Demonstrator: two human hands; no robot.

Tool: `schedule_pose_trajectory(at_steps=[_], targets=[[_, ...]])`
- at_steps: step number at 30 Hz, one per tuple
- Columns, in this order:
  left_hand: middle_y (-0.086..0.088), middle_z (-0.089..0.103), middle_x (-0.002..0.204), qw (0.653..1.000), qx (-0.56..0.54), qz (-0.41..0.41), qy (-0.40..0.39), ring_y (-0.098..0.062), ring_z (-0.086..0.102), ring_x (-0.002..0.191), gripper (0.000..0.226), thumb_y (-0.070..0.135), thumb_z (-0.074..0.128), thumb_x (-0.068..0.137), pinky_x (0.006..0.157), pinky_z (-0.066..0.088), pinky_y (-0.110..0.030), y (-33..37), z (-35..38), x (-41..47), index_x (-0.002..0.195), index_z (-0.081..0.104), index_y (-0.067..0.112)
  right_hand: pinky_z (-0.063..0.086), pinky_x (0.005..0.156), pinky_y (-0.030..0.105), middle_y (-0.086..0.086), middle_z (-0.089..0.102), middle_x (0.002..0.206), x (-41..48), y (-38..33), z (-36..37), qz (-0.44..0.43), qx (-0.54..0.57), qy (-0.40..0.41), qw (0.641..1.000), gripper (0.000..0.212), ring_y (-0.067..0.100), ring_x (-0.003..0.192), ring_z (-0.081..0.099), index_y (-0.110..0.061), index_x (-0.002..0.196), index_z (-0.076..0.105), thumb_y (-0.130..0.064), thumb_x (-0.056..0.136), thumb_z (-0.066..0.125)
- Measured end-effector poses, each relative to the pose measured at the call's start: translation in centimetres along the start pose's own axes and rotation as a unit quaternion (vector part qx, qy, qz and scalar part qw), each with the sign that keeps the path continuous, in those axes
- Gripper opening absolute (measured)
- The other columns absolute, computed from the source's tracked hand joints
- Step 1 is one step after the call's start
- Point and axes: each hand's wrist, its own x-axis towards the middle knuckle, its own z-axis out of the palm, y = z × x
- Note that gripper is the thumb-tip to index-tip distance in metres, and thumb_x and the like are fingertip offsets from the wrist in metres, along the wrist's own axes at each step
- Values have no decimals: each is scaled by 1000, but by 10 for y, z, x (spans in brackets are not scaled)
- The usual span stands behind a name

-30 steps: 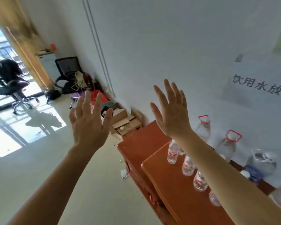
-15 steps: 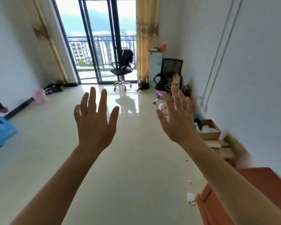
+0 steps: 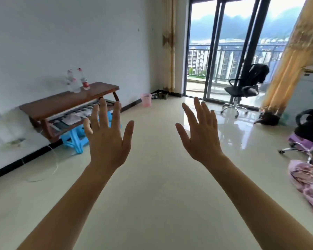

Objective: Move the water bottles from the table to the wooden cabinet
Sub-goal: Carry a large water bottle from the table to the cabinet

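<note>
A low brown wooden table (image 3: pixel 49 107) stands against the left wall across the room. A few clear water bottles (image 3: pixel 83 82) with red caps and labels stand upright on its far end, blurred. My left hand (image 3: pixel 107 139) and my right hand (image 3: pixel 201 137) are both raised in front of me, fingers spread, holding nothing. Both hands are well short of the table. The wooden cabinet is out of view.
Blue plastic stools (image 3: pixel 74 138) sit under the table, and a white cable (image 3: pixel 55 159) trails on the floor near it. A pink bin (image 3: pixel 146 100) stands by the left wall. Office chairs (image 3: pixel 242 89), pink cloth (image 3: pixel 307 181) and a curtain (image 3: pixel 293 56) fill the right side.
The view has swung left, away from the orange cabinet with its bottles, across the room to the table on the opposite wall. Both hands stay raised and empty.
</note>
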Motion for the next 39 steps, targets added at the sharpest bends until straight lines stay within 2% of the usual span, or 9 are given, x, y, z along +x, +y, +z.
schedule_pose_trajectory(at_steps=[6, 12, 18, 27, 33, 37, 39], targets=[[-16, 13, 167, 993, 89, -75, 35, -36, 13, 153, 66, 57, 23, 103, 117, 15, -64, -45, 41, 69, 158, 26, 20, 17, 124, 59, 12, 15, 170, 125, -6, 87, -62, 77, -13, 995, 64, 34, 157, 14, -24, 159, 27, -54, 103, 33], [-18, 15, 166, 978, 157, -131, 36, -37, 15, 152, 67, 57, 23, 103, 115, 20, -67, -123, 94, 117, 157, 28, 18, 13, 126, 57, 9, 9, 171, 208, -42, 205, -133, 133, -47, 981, 65, 30, 158, 8, -25, 161, 24, -53, 104, 39], [-14, 9, 168, 969, 157, -177, 70, -34, 8, 154, 68, 59, 22, 103, 118, 14, -63, -220, 147, 194, 160, 21, 21, 5, 126, 48, 7, 7, 172, 294, -85, 312, -168, 143, -49, 974, 64, 29, 158, 8, -27, 161, 25, -50, 104, 44], [-12, 7, 168, 973, 135, -184, 31, -32, 6, 155, 71, 61, 17, 102, 119, 12, -61, -331, 247, 331, 160, 20, 22, 7, 126, 49, 9, 12, 171, 437, -104, 447, -152, 127, -55, 979, 65, 31, 157, 11, -26, 160, 28, -53, 103, 40], [-13, 9, 168, 969, 152, -194, 13, -32, 7, 155, 70, 61, 20, 102, 118, 13, -61, -397, 348, 407, 160, 21, 22, 6, 125, 49, 7, 9, 171, 519, -90, 572, -138, 141, -69, 978, 66, 31, 157, 11, -28, 160, 25, -54, 102, 40], [-14, 11, 167, 964, 170, -204, -2, -33, 9, 154, 70, 61, 20, 102, 117, 17, -64, -441, 421, 493, 159, 22, 21, 5, 125, 49, 6, 9, 171, 607, -83, 663, -143, 169, -81, 972, 62, 31, 157, 10, -29, 160, 26, -51, 105, 44], [-15, 10, 168, 964, 183, -192, 4, -33, 8, 154, 71, 63, 17, 102, 118, 17, -65, -451, 433, 517, 159, 21, 21, 7, 125, 51, 7, 11, 171, 631, -87, 683, -146, 176, -73, 971, 62, 32, 157, 11, -29, 160, 26, -52, 105, 44]])
